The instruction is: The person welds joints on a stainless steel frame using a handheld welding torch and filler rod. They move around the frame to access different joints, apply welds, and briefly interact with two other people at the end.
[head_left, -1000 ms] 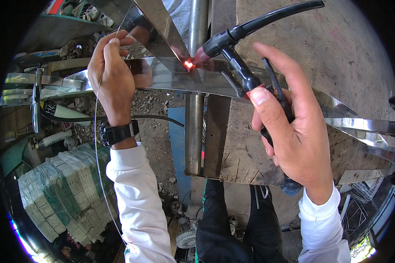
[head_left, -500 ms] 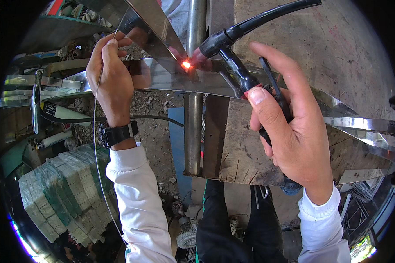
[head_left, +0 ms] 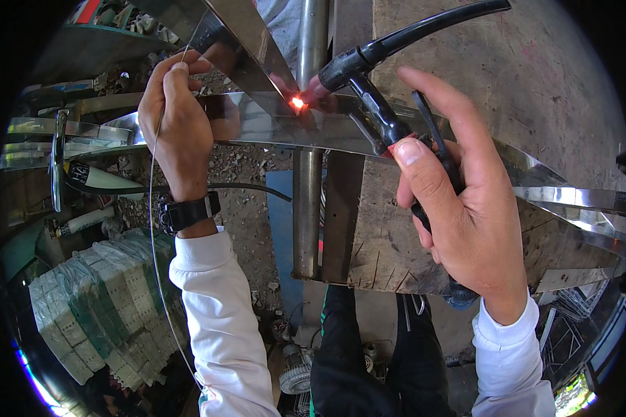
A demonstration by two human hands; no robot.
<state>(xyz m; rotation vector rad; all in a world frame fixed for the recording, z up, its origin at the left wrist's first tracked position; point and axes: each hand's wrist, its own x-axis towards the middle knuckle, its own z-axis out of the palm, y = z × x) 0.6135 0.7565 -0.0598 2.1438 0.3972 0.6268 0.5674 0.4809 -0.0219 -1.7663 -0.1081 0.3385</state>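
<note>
shiny metal strip [head_left: 257,126] crosses over the pipe [head_left: 306,208], long axis left to right; probably stiff, slick, i'd hold its flats well off the heat. black torch [head_left: 375,104], likely light and rigid, sits by its handle in my right hand [head_left: 469,201], nose lower left. my left hand [head_left: 181,125] pinches thin wire [head_left: 151,194], likely springy, running up-down, fingers well apart from the glow [head_left: 298,102].

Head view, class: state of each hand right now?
Left hand: closed, pinching a thin silver metal rod.
Right hand: closed on a black, T-headed welding torch, index finger raised.
</note>
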